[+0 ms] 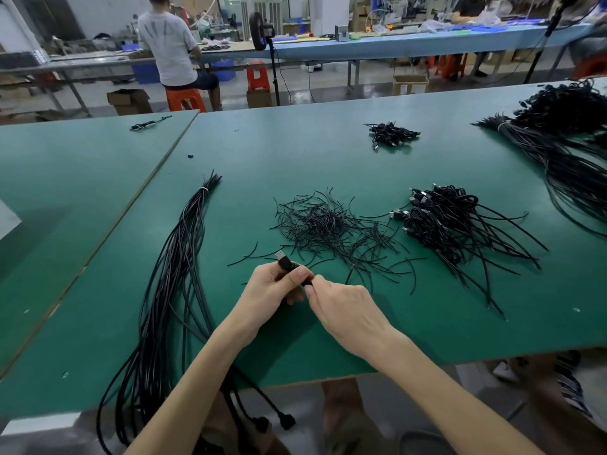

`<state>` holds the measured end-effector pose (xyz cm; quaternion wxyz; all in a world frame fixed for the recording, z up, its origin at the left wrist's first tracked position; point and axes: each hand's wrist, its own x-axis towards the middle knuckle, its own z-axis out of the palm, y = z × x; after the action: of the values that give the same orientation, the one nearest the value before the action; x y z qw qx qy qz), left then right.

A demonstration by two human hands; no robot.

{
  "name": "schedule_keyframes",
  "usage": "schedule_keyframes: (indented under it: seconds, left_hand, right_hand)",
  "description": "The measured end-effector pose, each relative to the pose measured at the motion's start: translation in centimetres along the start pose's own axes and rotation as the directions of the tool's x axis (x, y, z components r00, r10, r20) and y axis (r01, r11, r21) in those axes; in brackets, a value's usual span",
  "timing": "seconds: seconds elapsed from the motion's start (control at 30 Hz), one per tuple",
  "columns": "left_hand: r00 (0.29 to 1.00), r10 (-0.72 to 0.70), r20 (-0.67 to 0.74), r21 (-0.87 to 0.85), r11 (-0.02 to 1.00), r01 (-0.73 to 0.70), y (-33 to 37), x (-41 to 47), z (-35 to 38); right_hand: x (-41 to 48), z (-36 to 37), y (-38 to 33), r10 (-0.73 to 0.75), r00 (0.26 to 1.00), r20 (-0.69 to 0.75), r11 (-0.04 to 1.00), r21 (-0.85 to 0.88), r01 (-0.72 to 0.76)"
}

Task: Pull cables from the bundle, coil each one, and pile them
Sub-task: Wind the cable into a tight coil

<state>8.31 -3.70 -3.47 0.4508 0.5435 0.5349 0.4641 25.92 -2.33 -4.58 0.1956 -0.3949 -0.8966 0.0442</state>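
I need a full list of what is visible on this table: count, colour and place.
green work table: two boards, green, across the view
long bundle of black cables: one, black, left, hanging over near edge
heap of short black wire pieces: one, black, centre
pile of coiled black cables: one, black, right of centre
smaller coiled pile: one, black, far centre
large black cable bundle: one, black, far right
coiled black cable with silver plug: one, black, in both hands
left hand: grips that cable
right hand: pinches it

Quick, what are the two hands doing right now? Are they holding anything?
Left hand: closed around a coiled black cable.
Right hand: pinching the same cable with its fingertips.
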Motion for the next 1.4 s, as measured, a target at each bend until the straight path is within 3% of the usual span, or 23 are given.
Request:
schedule_keyframes:
  seconds: [0.07,0.17,0.23,0.3,0.5,0.6,0.7,1.07,1.3,1.4]
  left_hand:
    - [0.994,-0.007,0.109,0.057,0.998,0.001,1.0,0.6,-0.6]
    - [0.978,-0.026,0.207,0.179,0.984,-0.011,2.8,2.0,-1.5]
    - [0.99,-0.039,0.138,0.286,0.958,-0.002,3.5,3.6,-1.3]
    - [0.999,-0.031,0.023,0.396,0.918,0.019,3.8,5.6,-0.4]
    - [0.972,-0.028,-0.233,0.641,0.747,0.176,3.4,10.1,3.2]
    - [0.962,-0.071,-0.263,0.758,0.601,0.252,3.2,11.2,4.1]
    - [0.961,-0.064,-0.268,0.775,0.578,0.255,3.2,11.6,4.3]
    - [0.935,0.034,-0.354,0.709,0.662,0.244,4.4,8.6,-0.6]
    - [0.931,0.128,-0.342,0.658,0.74,0.14,3.7,6.3,-2.3]
    - [0.963,0.108,-0.246,0.488,0.873,0.027,3.8,5.5,-2.1]
  right_hand:
    - [0.0,0.1,0.2,0.05,0.999,-0.007,0.996,0.08,-0.05]
    - [0.2,-0.1,1.1,0.224,0.974,0.025,0.88,0.424,-0.213]
    - [0.3,-0.5,1.6,0.34,0.94,0.033,0.717,0.637,-0.282]
    - [0.5,-0.8,2.0,0.408,0.912,0.054,0.594,0.743,-0.309]
    - [0.9,-1.1,2.4,0.474,0.874,0.108,0.408,0.852,-0.327]
    - [1.0,-1.2,2.2,0.476,0.873,0.108,0.404,0.855,-0.326]
    - [1.0,-1.2,2.1,0.479,0.872,0.101,0.419,0.846,-0.329]
    - [1.0,-1.1,2.3,0.465,0.879,0.111,0.436,0.835,-0.336]
    - [1.0,-1.3,2.1,0.458,0.882,0.109,0.453,0.826,-0.337]
    - [1.0,-1.2,2.0,0.46,0.881,0.109,0.457,0.822,-0.34]
